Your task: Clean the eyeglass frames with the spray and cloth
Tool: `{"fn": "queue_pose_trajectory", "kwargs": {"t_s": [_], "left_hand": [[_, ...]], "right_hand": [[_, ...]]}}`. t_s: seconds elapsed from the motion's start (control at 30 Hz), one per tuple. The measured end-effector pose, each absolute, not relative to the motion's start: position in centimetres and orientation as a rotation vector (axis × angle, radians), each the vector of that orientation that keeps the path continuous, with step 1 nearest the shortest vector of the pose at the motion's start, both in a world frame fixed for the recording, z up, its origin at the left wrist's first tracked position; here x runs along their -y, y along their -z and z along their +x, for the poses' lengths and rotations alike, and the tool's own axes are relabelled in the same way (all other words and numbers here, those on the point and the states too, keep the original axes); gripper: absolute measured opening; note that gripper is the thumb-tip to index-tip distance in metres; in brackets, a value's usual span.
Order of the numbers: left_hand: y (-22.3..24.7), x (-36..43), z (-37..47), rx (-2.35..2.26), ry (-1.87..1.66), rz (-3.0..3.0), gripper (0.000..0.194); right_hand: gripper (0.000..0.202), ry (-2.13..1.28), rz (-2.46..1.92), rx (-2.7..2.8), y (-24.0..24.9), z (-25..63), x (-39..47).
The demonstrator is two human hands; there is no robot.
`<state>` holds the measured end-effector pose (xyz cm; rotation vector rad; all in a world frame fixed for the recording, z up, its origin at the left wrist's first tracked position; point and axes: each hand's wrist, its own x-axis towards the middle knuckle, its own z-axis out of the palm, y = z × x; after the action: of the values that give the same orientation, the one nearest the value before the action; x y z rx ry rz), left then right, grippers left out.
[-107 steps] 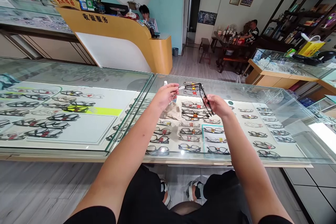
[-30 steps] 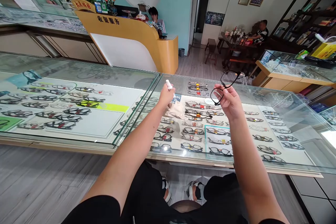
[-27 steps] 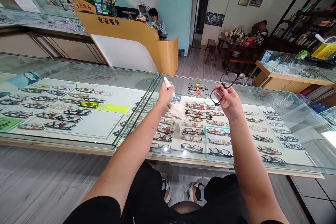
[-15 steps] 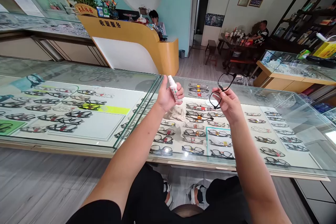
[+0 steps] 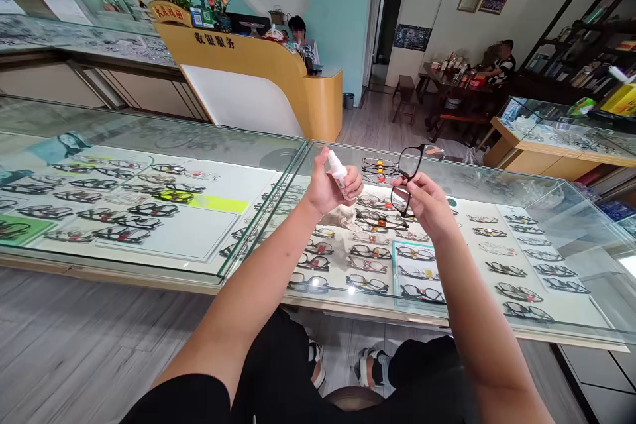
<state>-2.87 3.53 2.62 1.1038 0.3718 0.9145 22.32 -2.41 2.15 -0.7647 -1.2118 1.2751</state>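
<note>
My left hand (image 5: 332, 184) is wrapped round a small white spray bottle (image 5: 338, 169), its nozzle end up and tilted, the thumb raised beside the top. In my right hand (image 5: 428, 202) is a pair of black-framed eyeglasses (image 5: 410, 162), pinched by the frame and turned on end, so one lens sits above the other. Bottle and eyeglasses are apart, both above the glass display case (image 5: 268, 288). A crumpled beige cloth (image 5: 342, 216) lies below my left hand, partly hidden by it.
Rows of eyeglass frames (image 5: 370, 252) fill the case under the glass. Beyond it stands a yellow-and-white counter (image 5: 322, 103) with a person (image 5: 304, 46) behind it. Another person (image 5: 501, 66) sits at a dark table at the back right. A smaller display case (image 5: 556, 156) stands at right.
My left hand has moved the spray bottle slightly right, nearer the eyeglasses. My right hand has brought the eyeglasses a little left and turned them more upright.
</note>
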Motion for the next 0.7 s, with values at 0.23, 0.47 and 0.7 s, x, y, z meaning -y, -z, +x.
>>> {"fn": "queue_pose_trajectory", "kwargs": {"t_s": [0.23,0.47,0.7], "left_hand": [[-1.3,-3.6,-1.5,-0.606,-1.001,1.316,0.076],[-0.8,-2.9,-1.0,-0.787,-0.985,1.591,0.068],[-1.0,-2.6,-0.6,-0.856,-0.953,1.688,0.064]], "right_hand": [[0.030,-1.391,-0.763,1.274,-1.6,21.0,2.7],[0.032,-1.470,-0.715,1.303,-1.3,20.1,3.0],[0.032,-1.501,-0.712,1.358,-1.0,19.7,3.1]]}}
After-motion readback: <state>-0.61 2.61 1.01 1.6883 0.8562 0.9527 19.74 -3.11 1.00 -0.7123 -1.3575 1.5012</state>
